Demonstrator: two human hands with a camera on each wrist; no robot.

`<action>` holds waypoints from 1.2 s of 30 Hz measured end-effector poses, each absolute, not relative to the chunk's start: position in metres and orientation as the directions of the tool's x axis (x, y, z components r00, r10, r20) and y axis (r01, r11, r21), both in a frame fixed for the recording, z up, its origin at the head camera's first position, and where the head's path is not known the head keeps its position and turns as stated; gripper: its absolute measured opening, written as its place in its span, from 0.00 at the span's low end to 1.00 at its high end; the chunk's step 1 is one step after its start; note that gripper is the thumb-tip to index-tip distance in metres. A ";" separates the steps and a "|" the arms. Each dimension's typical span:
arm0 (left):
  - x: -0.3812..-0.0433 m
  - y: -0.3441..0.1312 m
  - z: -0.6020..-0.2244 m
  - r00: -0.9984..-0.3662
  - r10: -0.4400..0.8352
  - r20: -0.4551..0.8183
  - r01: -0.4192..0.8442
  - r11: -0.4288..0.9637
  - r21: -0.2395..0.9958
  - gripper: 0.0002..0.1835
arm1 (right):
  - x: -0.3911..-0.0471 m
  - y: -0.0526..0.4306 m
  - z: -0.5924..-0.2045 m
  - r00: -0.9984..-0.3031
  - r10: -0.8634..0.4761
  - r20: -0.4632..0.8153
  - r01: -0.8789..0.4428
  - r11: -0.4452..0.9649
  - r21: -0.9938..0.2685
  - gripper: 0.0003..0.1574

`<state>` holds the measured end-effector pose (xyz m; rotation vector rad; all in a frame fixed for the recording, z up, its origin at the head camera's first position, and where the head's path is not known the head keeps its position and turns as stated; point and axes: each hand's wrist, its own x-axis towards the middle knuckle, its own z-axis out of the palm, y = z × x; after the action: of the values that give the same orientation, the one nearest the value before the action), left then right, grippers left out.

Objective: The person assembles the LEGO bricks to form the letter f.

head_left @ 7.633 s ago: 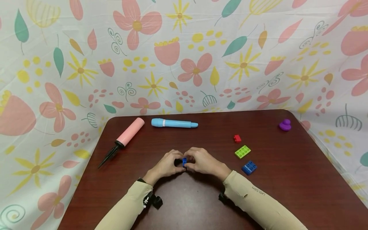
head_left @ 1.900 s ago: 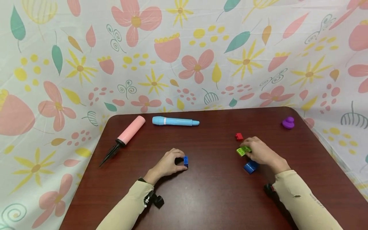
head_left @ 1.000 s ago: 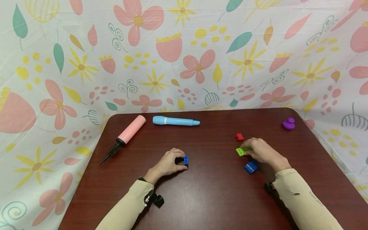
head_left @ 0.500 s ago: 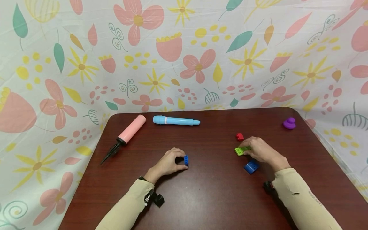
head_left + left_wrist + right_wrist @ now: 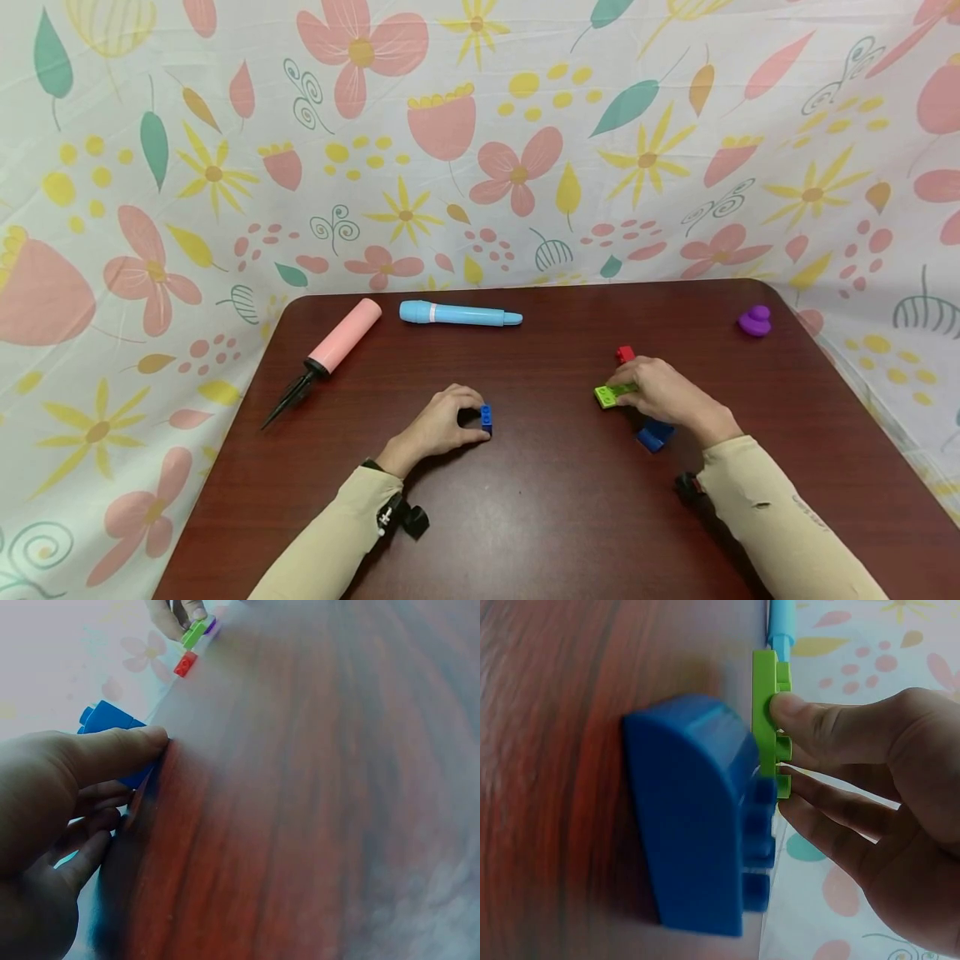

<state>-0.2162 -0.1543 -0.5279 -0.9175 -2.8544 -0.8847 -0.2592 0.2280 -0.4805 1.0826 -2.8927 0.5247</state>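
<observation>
Blue brick (image 5: 486,419) left, lime brick (image 5: 607,397) right, both pinched

Left hand (image 5: 437,429) has thumb and fingers curled round the blue one, mid-table (image 5: 540,500); right hand (image 5: 667,392) grips the lime, fingers just brick-wide, red brick (image 5: 625,354) behind, curved blue block (image 5: 651,440) in front, partly hidden.

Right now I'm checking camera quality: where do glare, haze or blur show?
Head: mostly crisp, soft glare on the tabletop near bottom centre; left wrist: whitish haze veils part of the tabletop, the left hand looks shaded; right wrist: dim, the curved blue brick slightly soft.
</observation>
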 end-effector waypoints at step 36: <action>-0.215 -0.154 -0.528 -0.820 0.540 0.188 0.553 0.667 0.499 0.19 | -0.250 0.182 -0.468 -0.693 -0.707 0.144 -0.701 0.613 -0.364 0.15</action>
<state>-0.2154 -0.1540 -0.5277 -0.9333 -2.8458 -0.8645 -0.2496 0.1821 -0.4682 1.2364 -2.8336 0.6303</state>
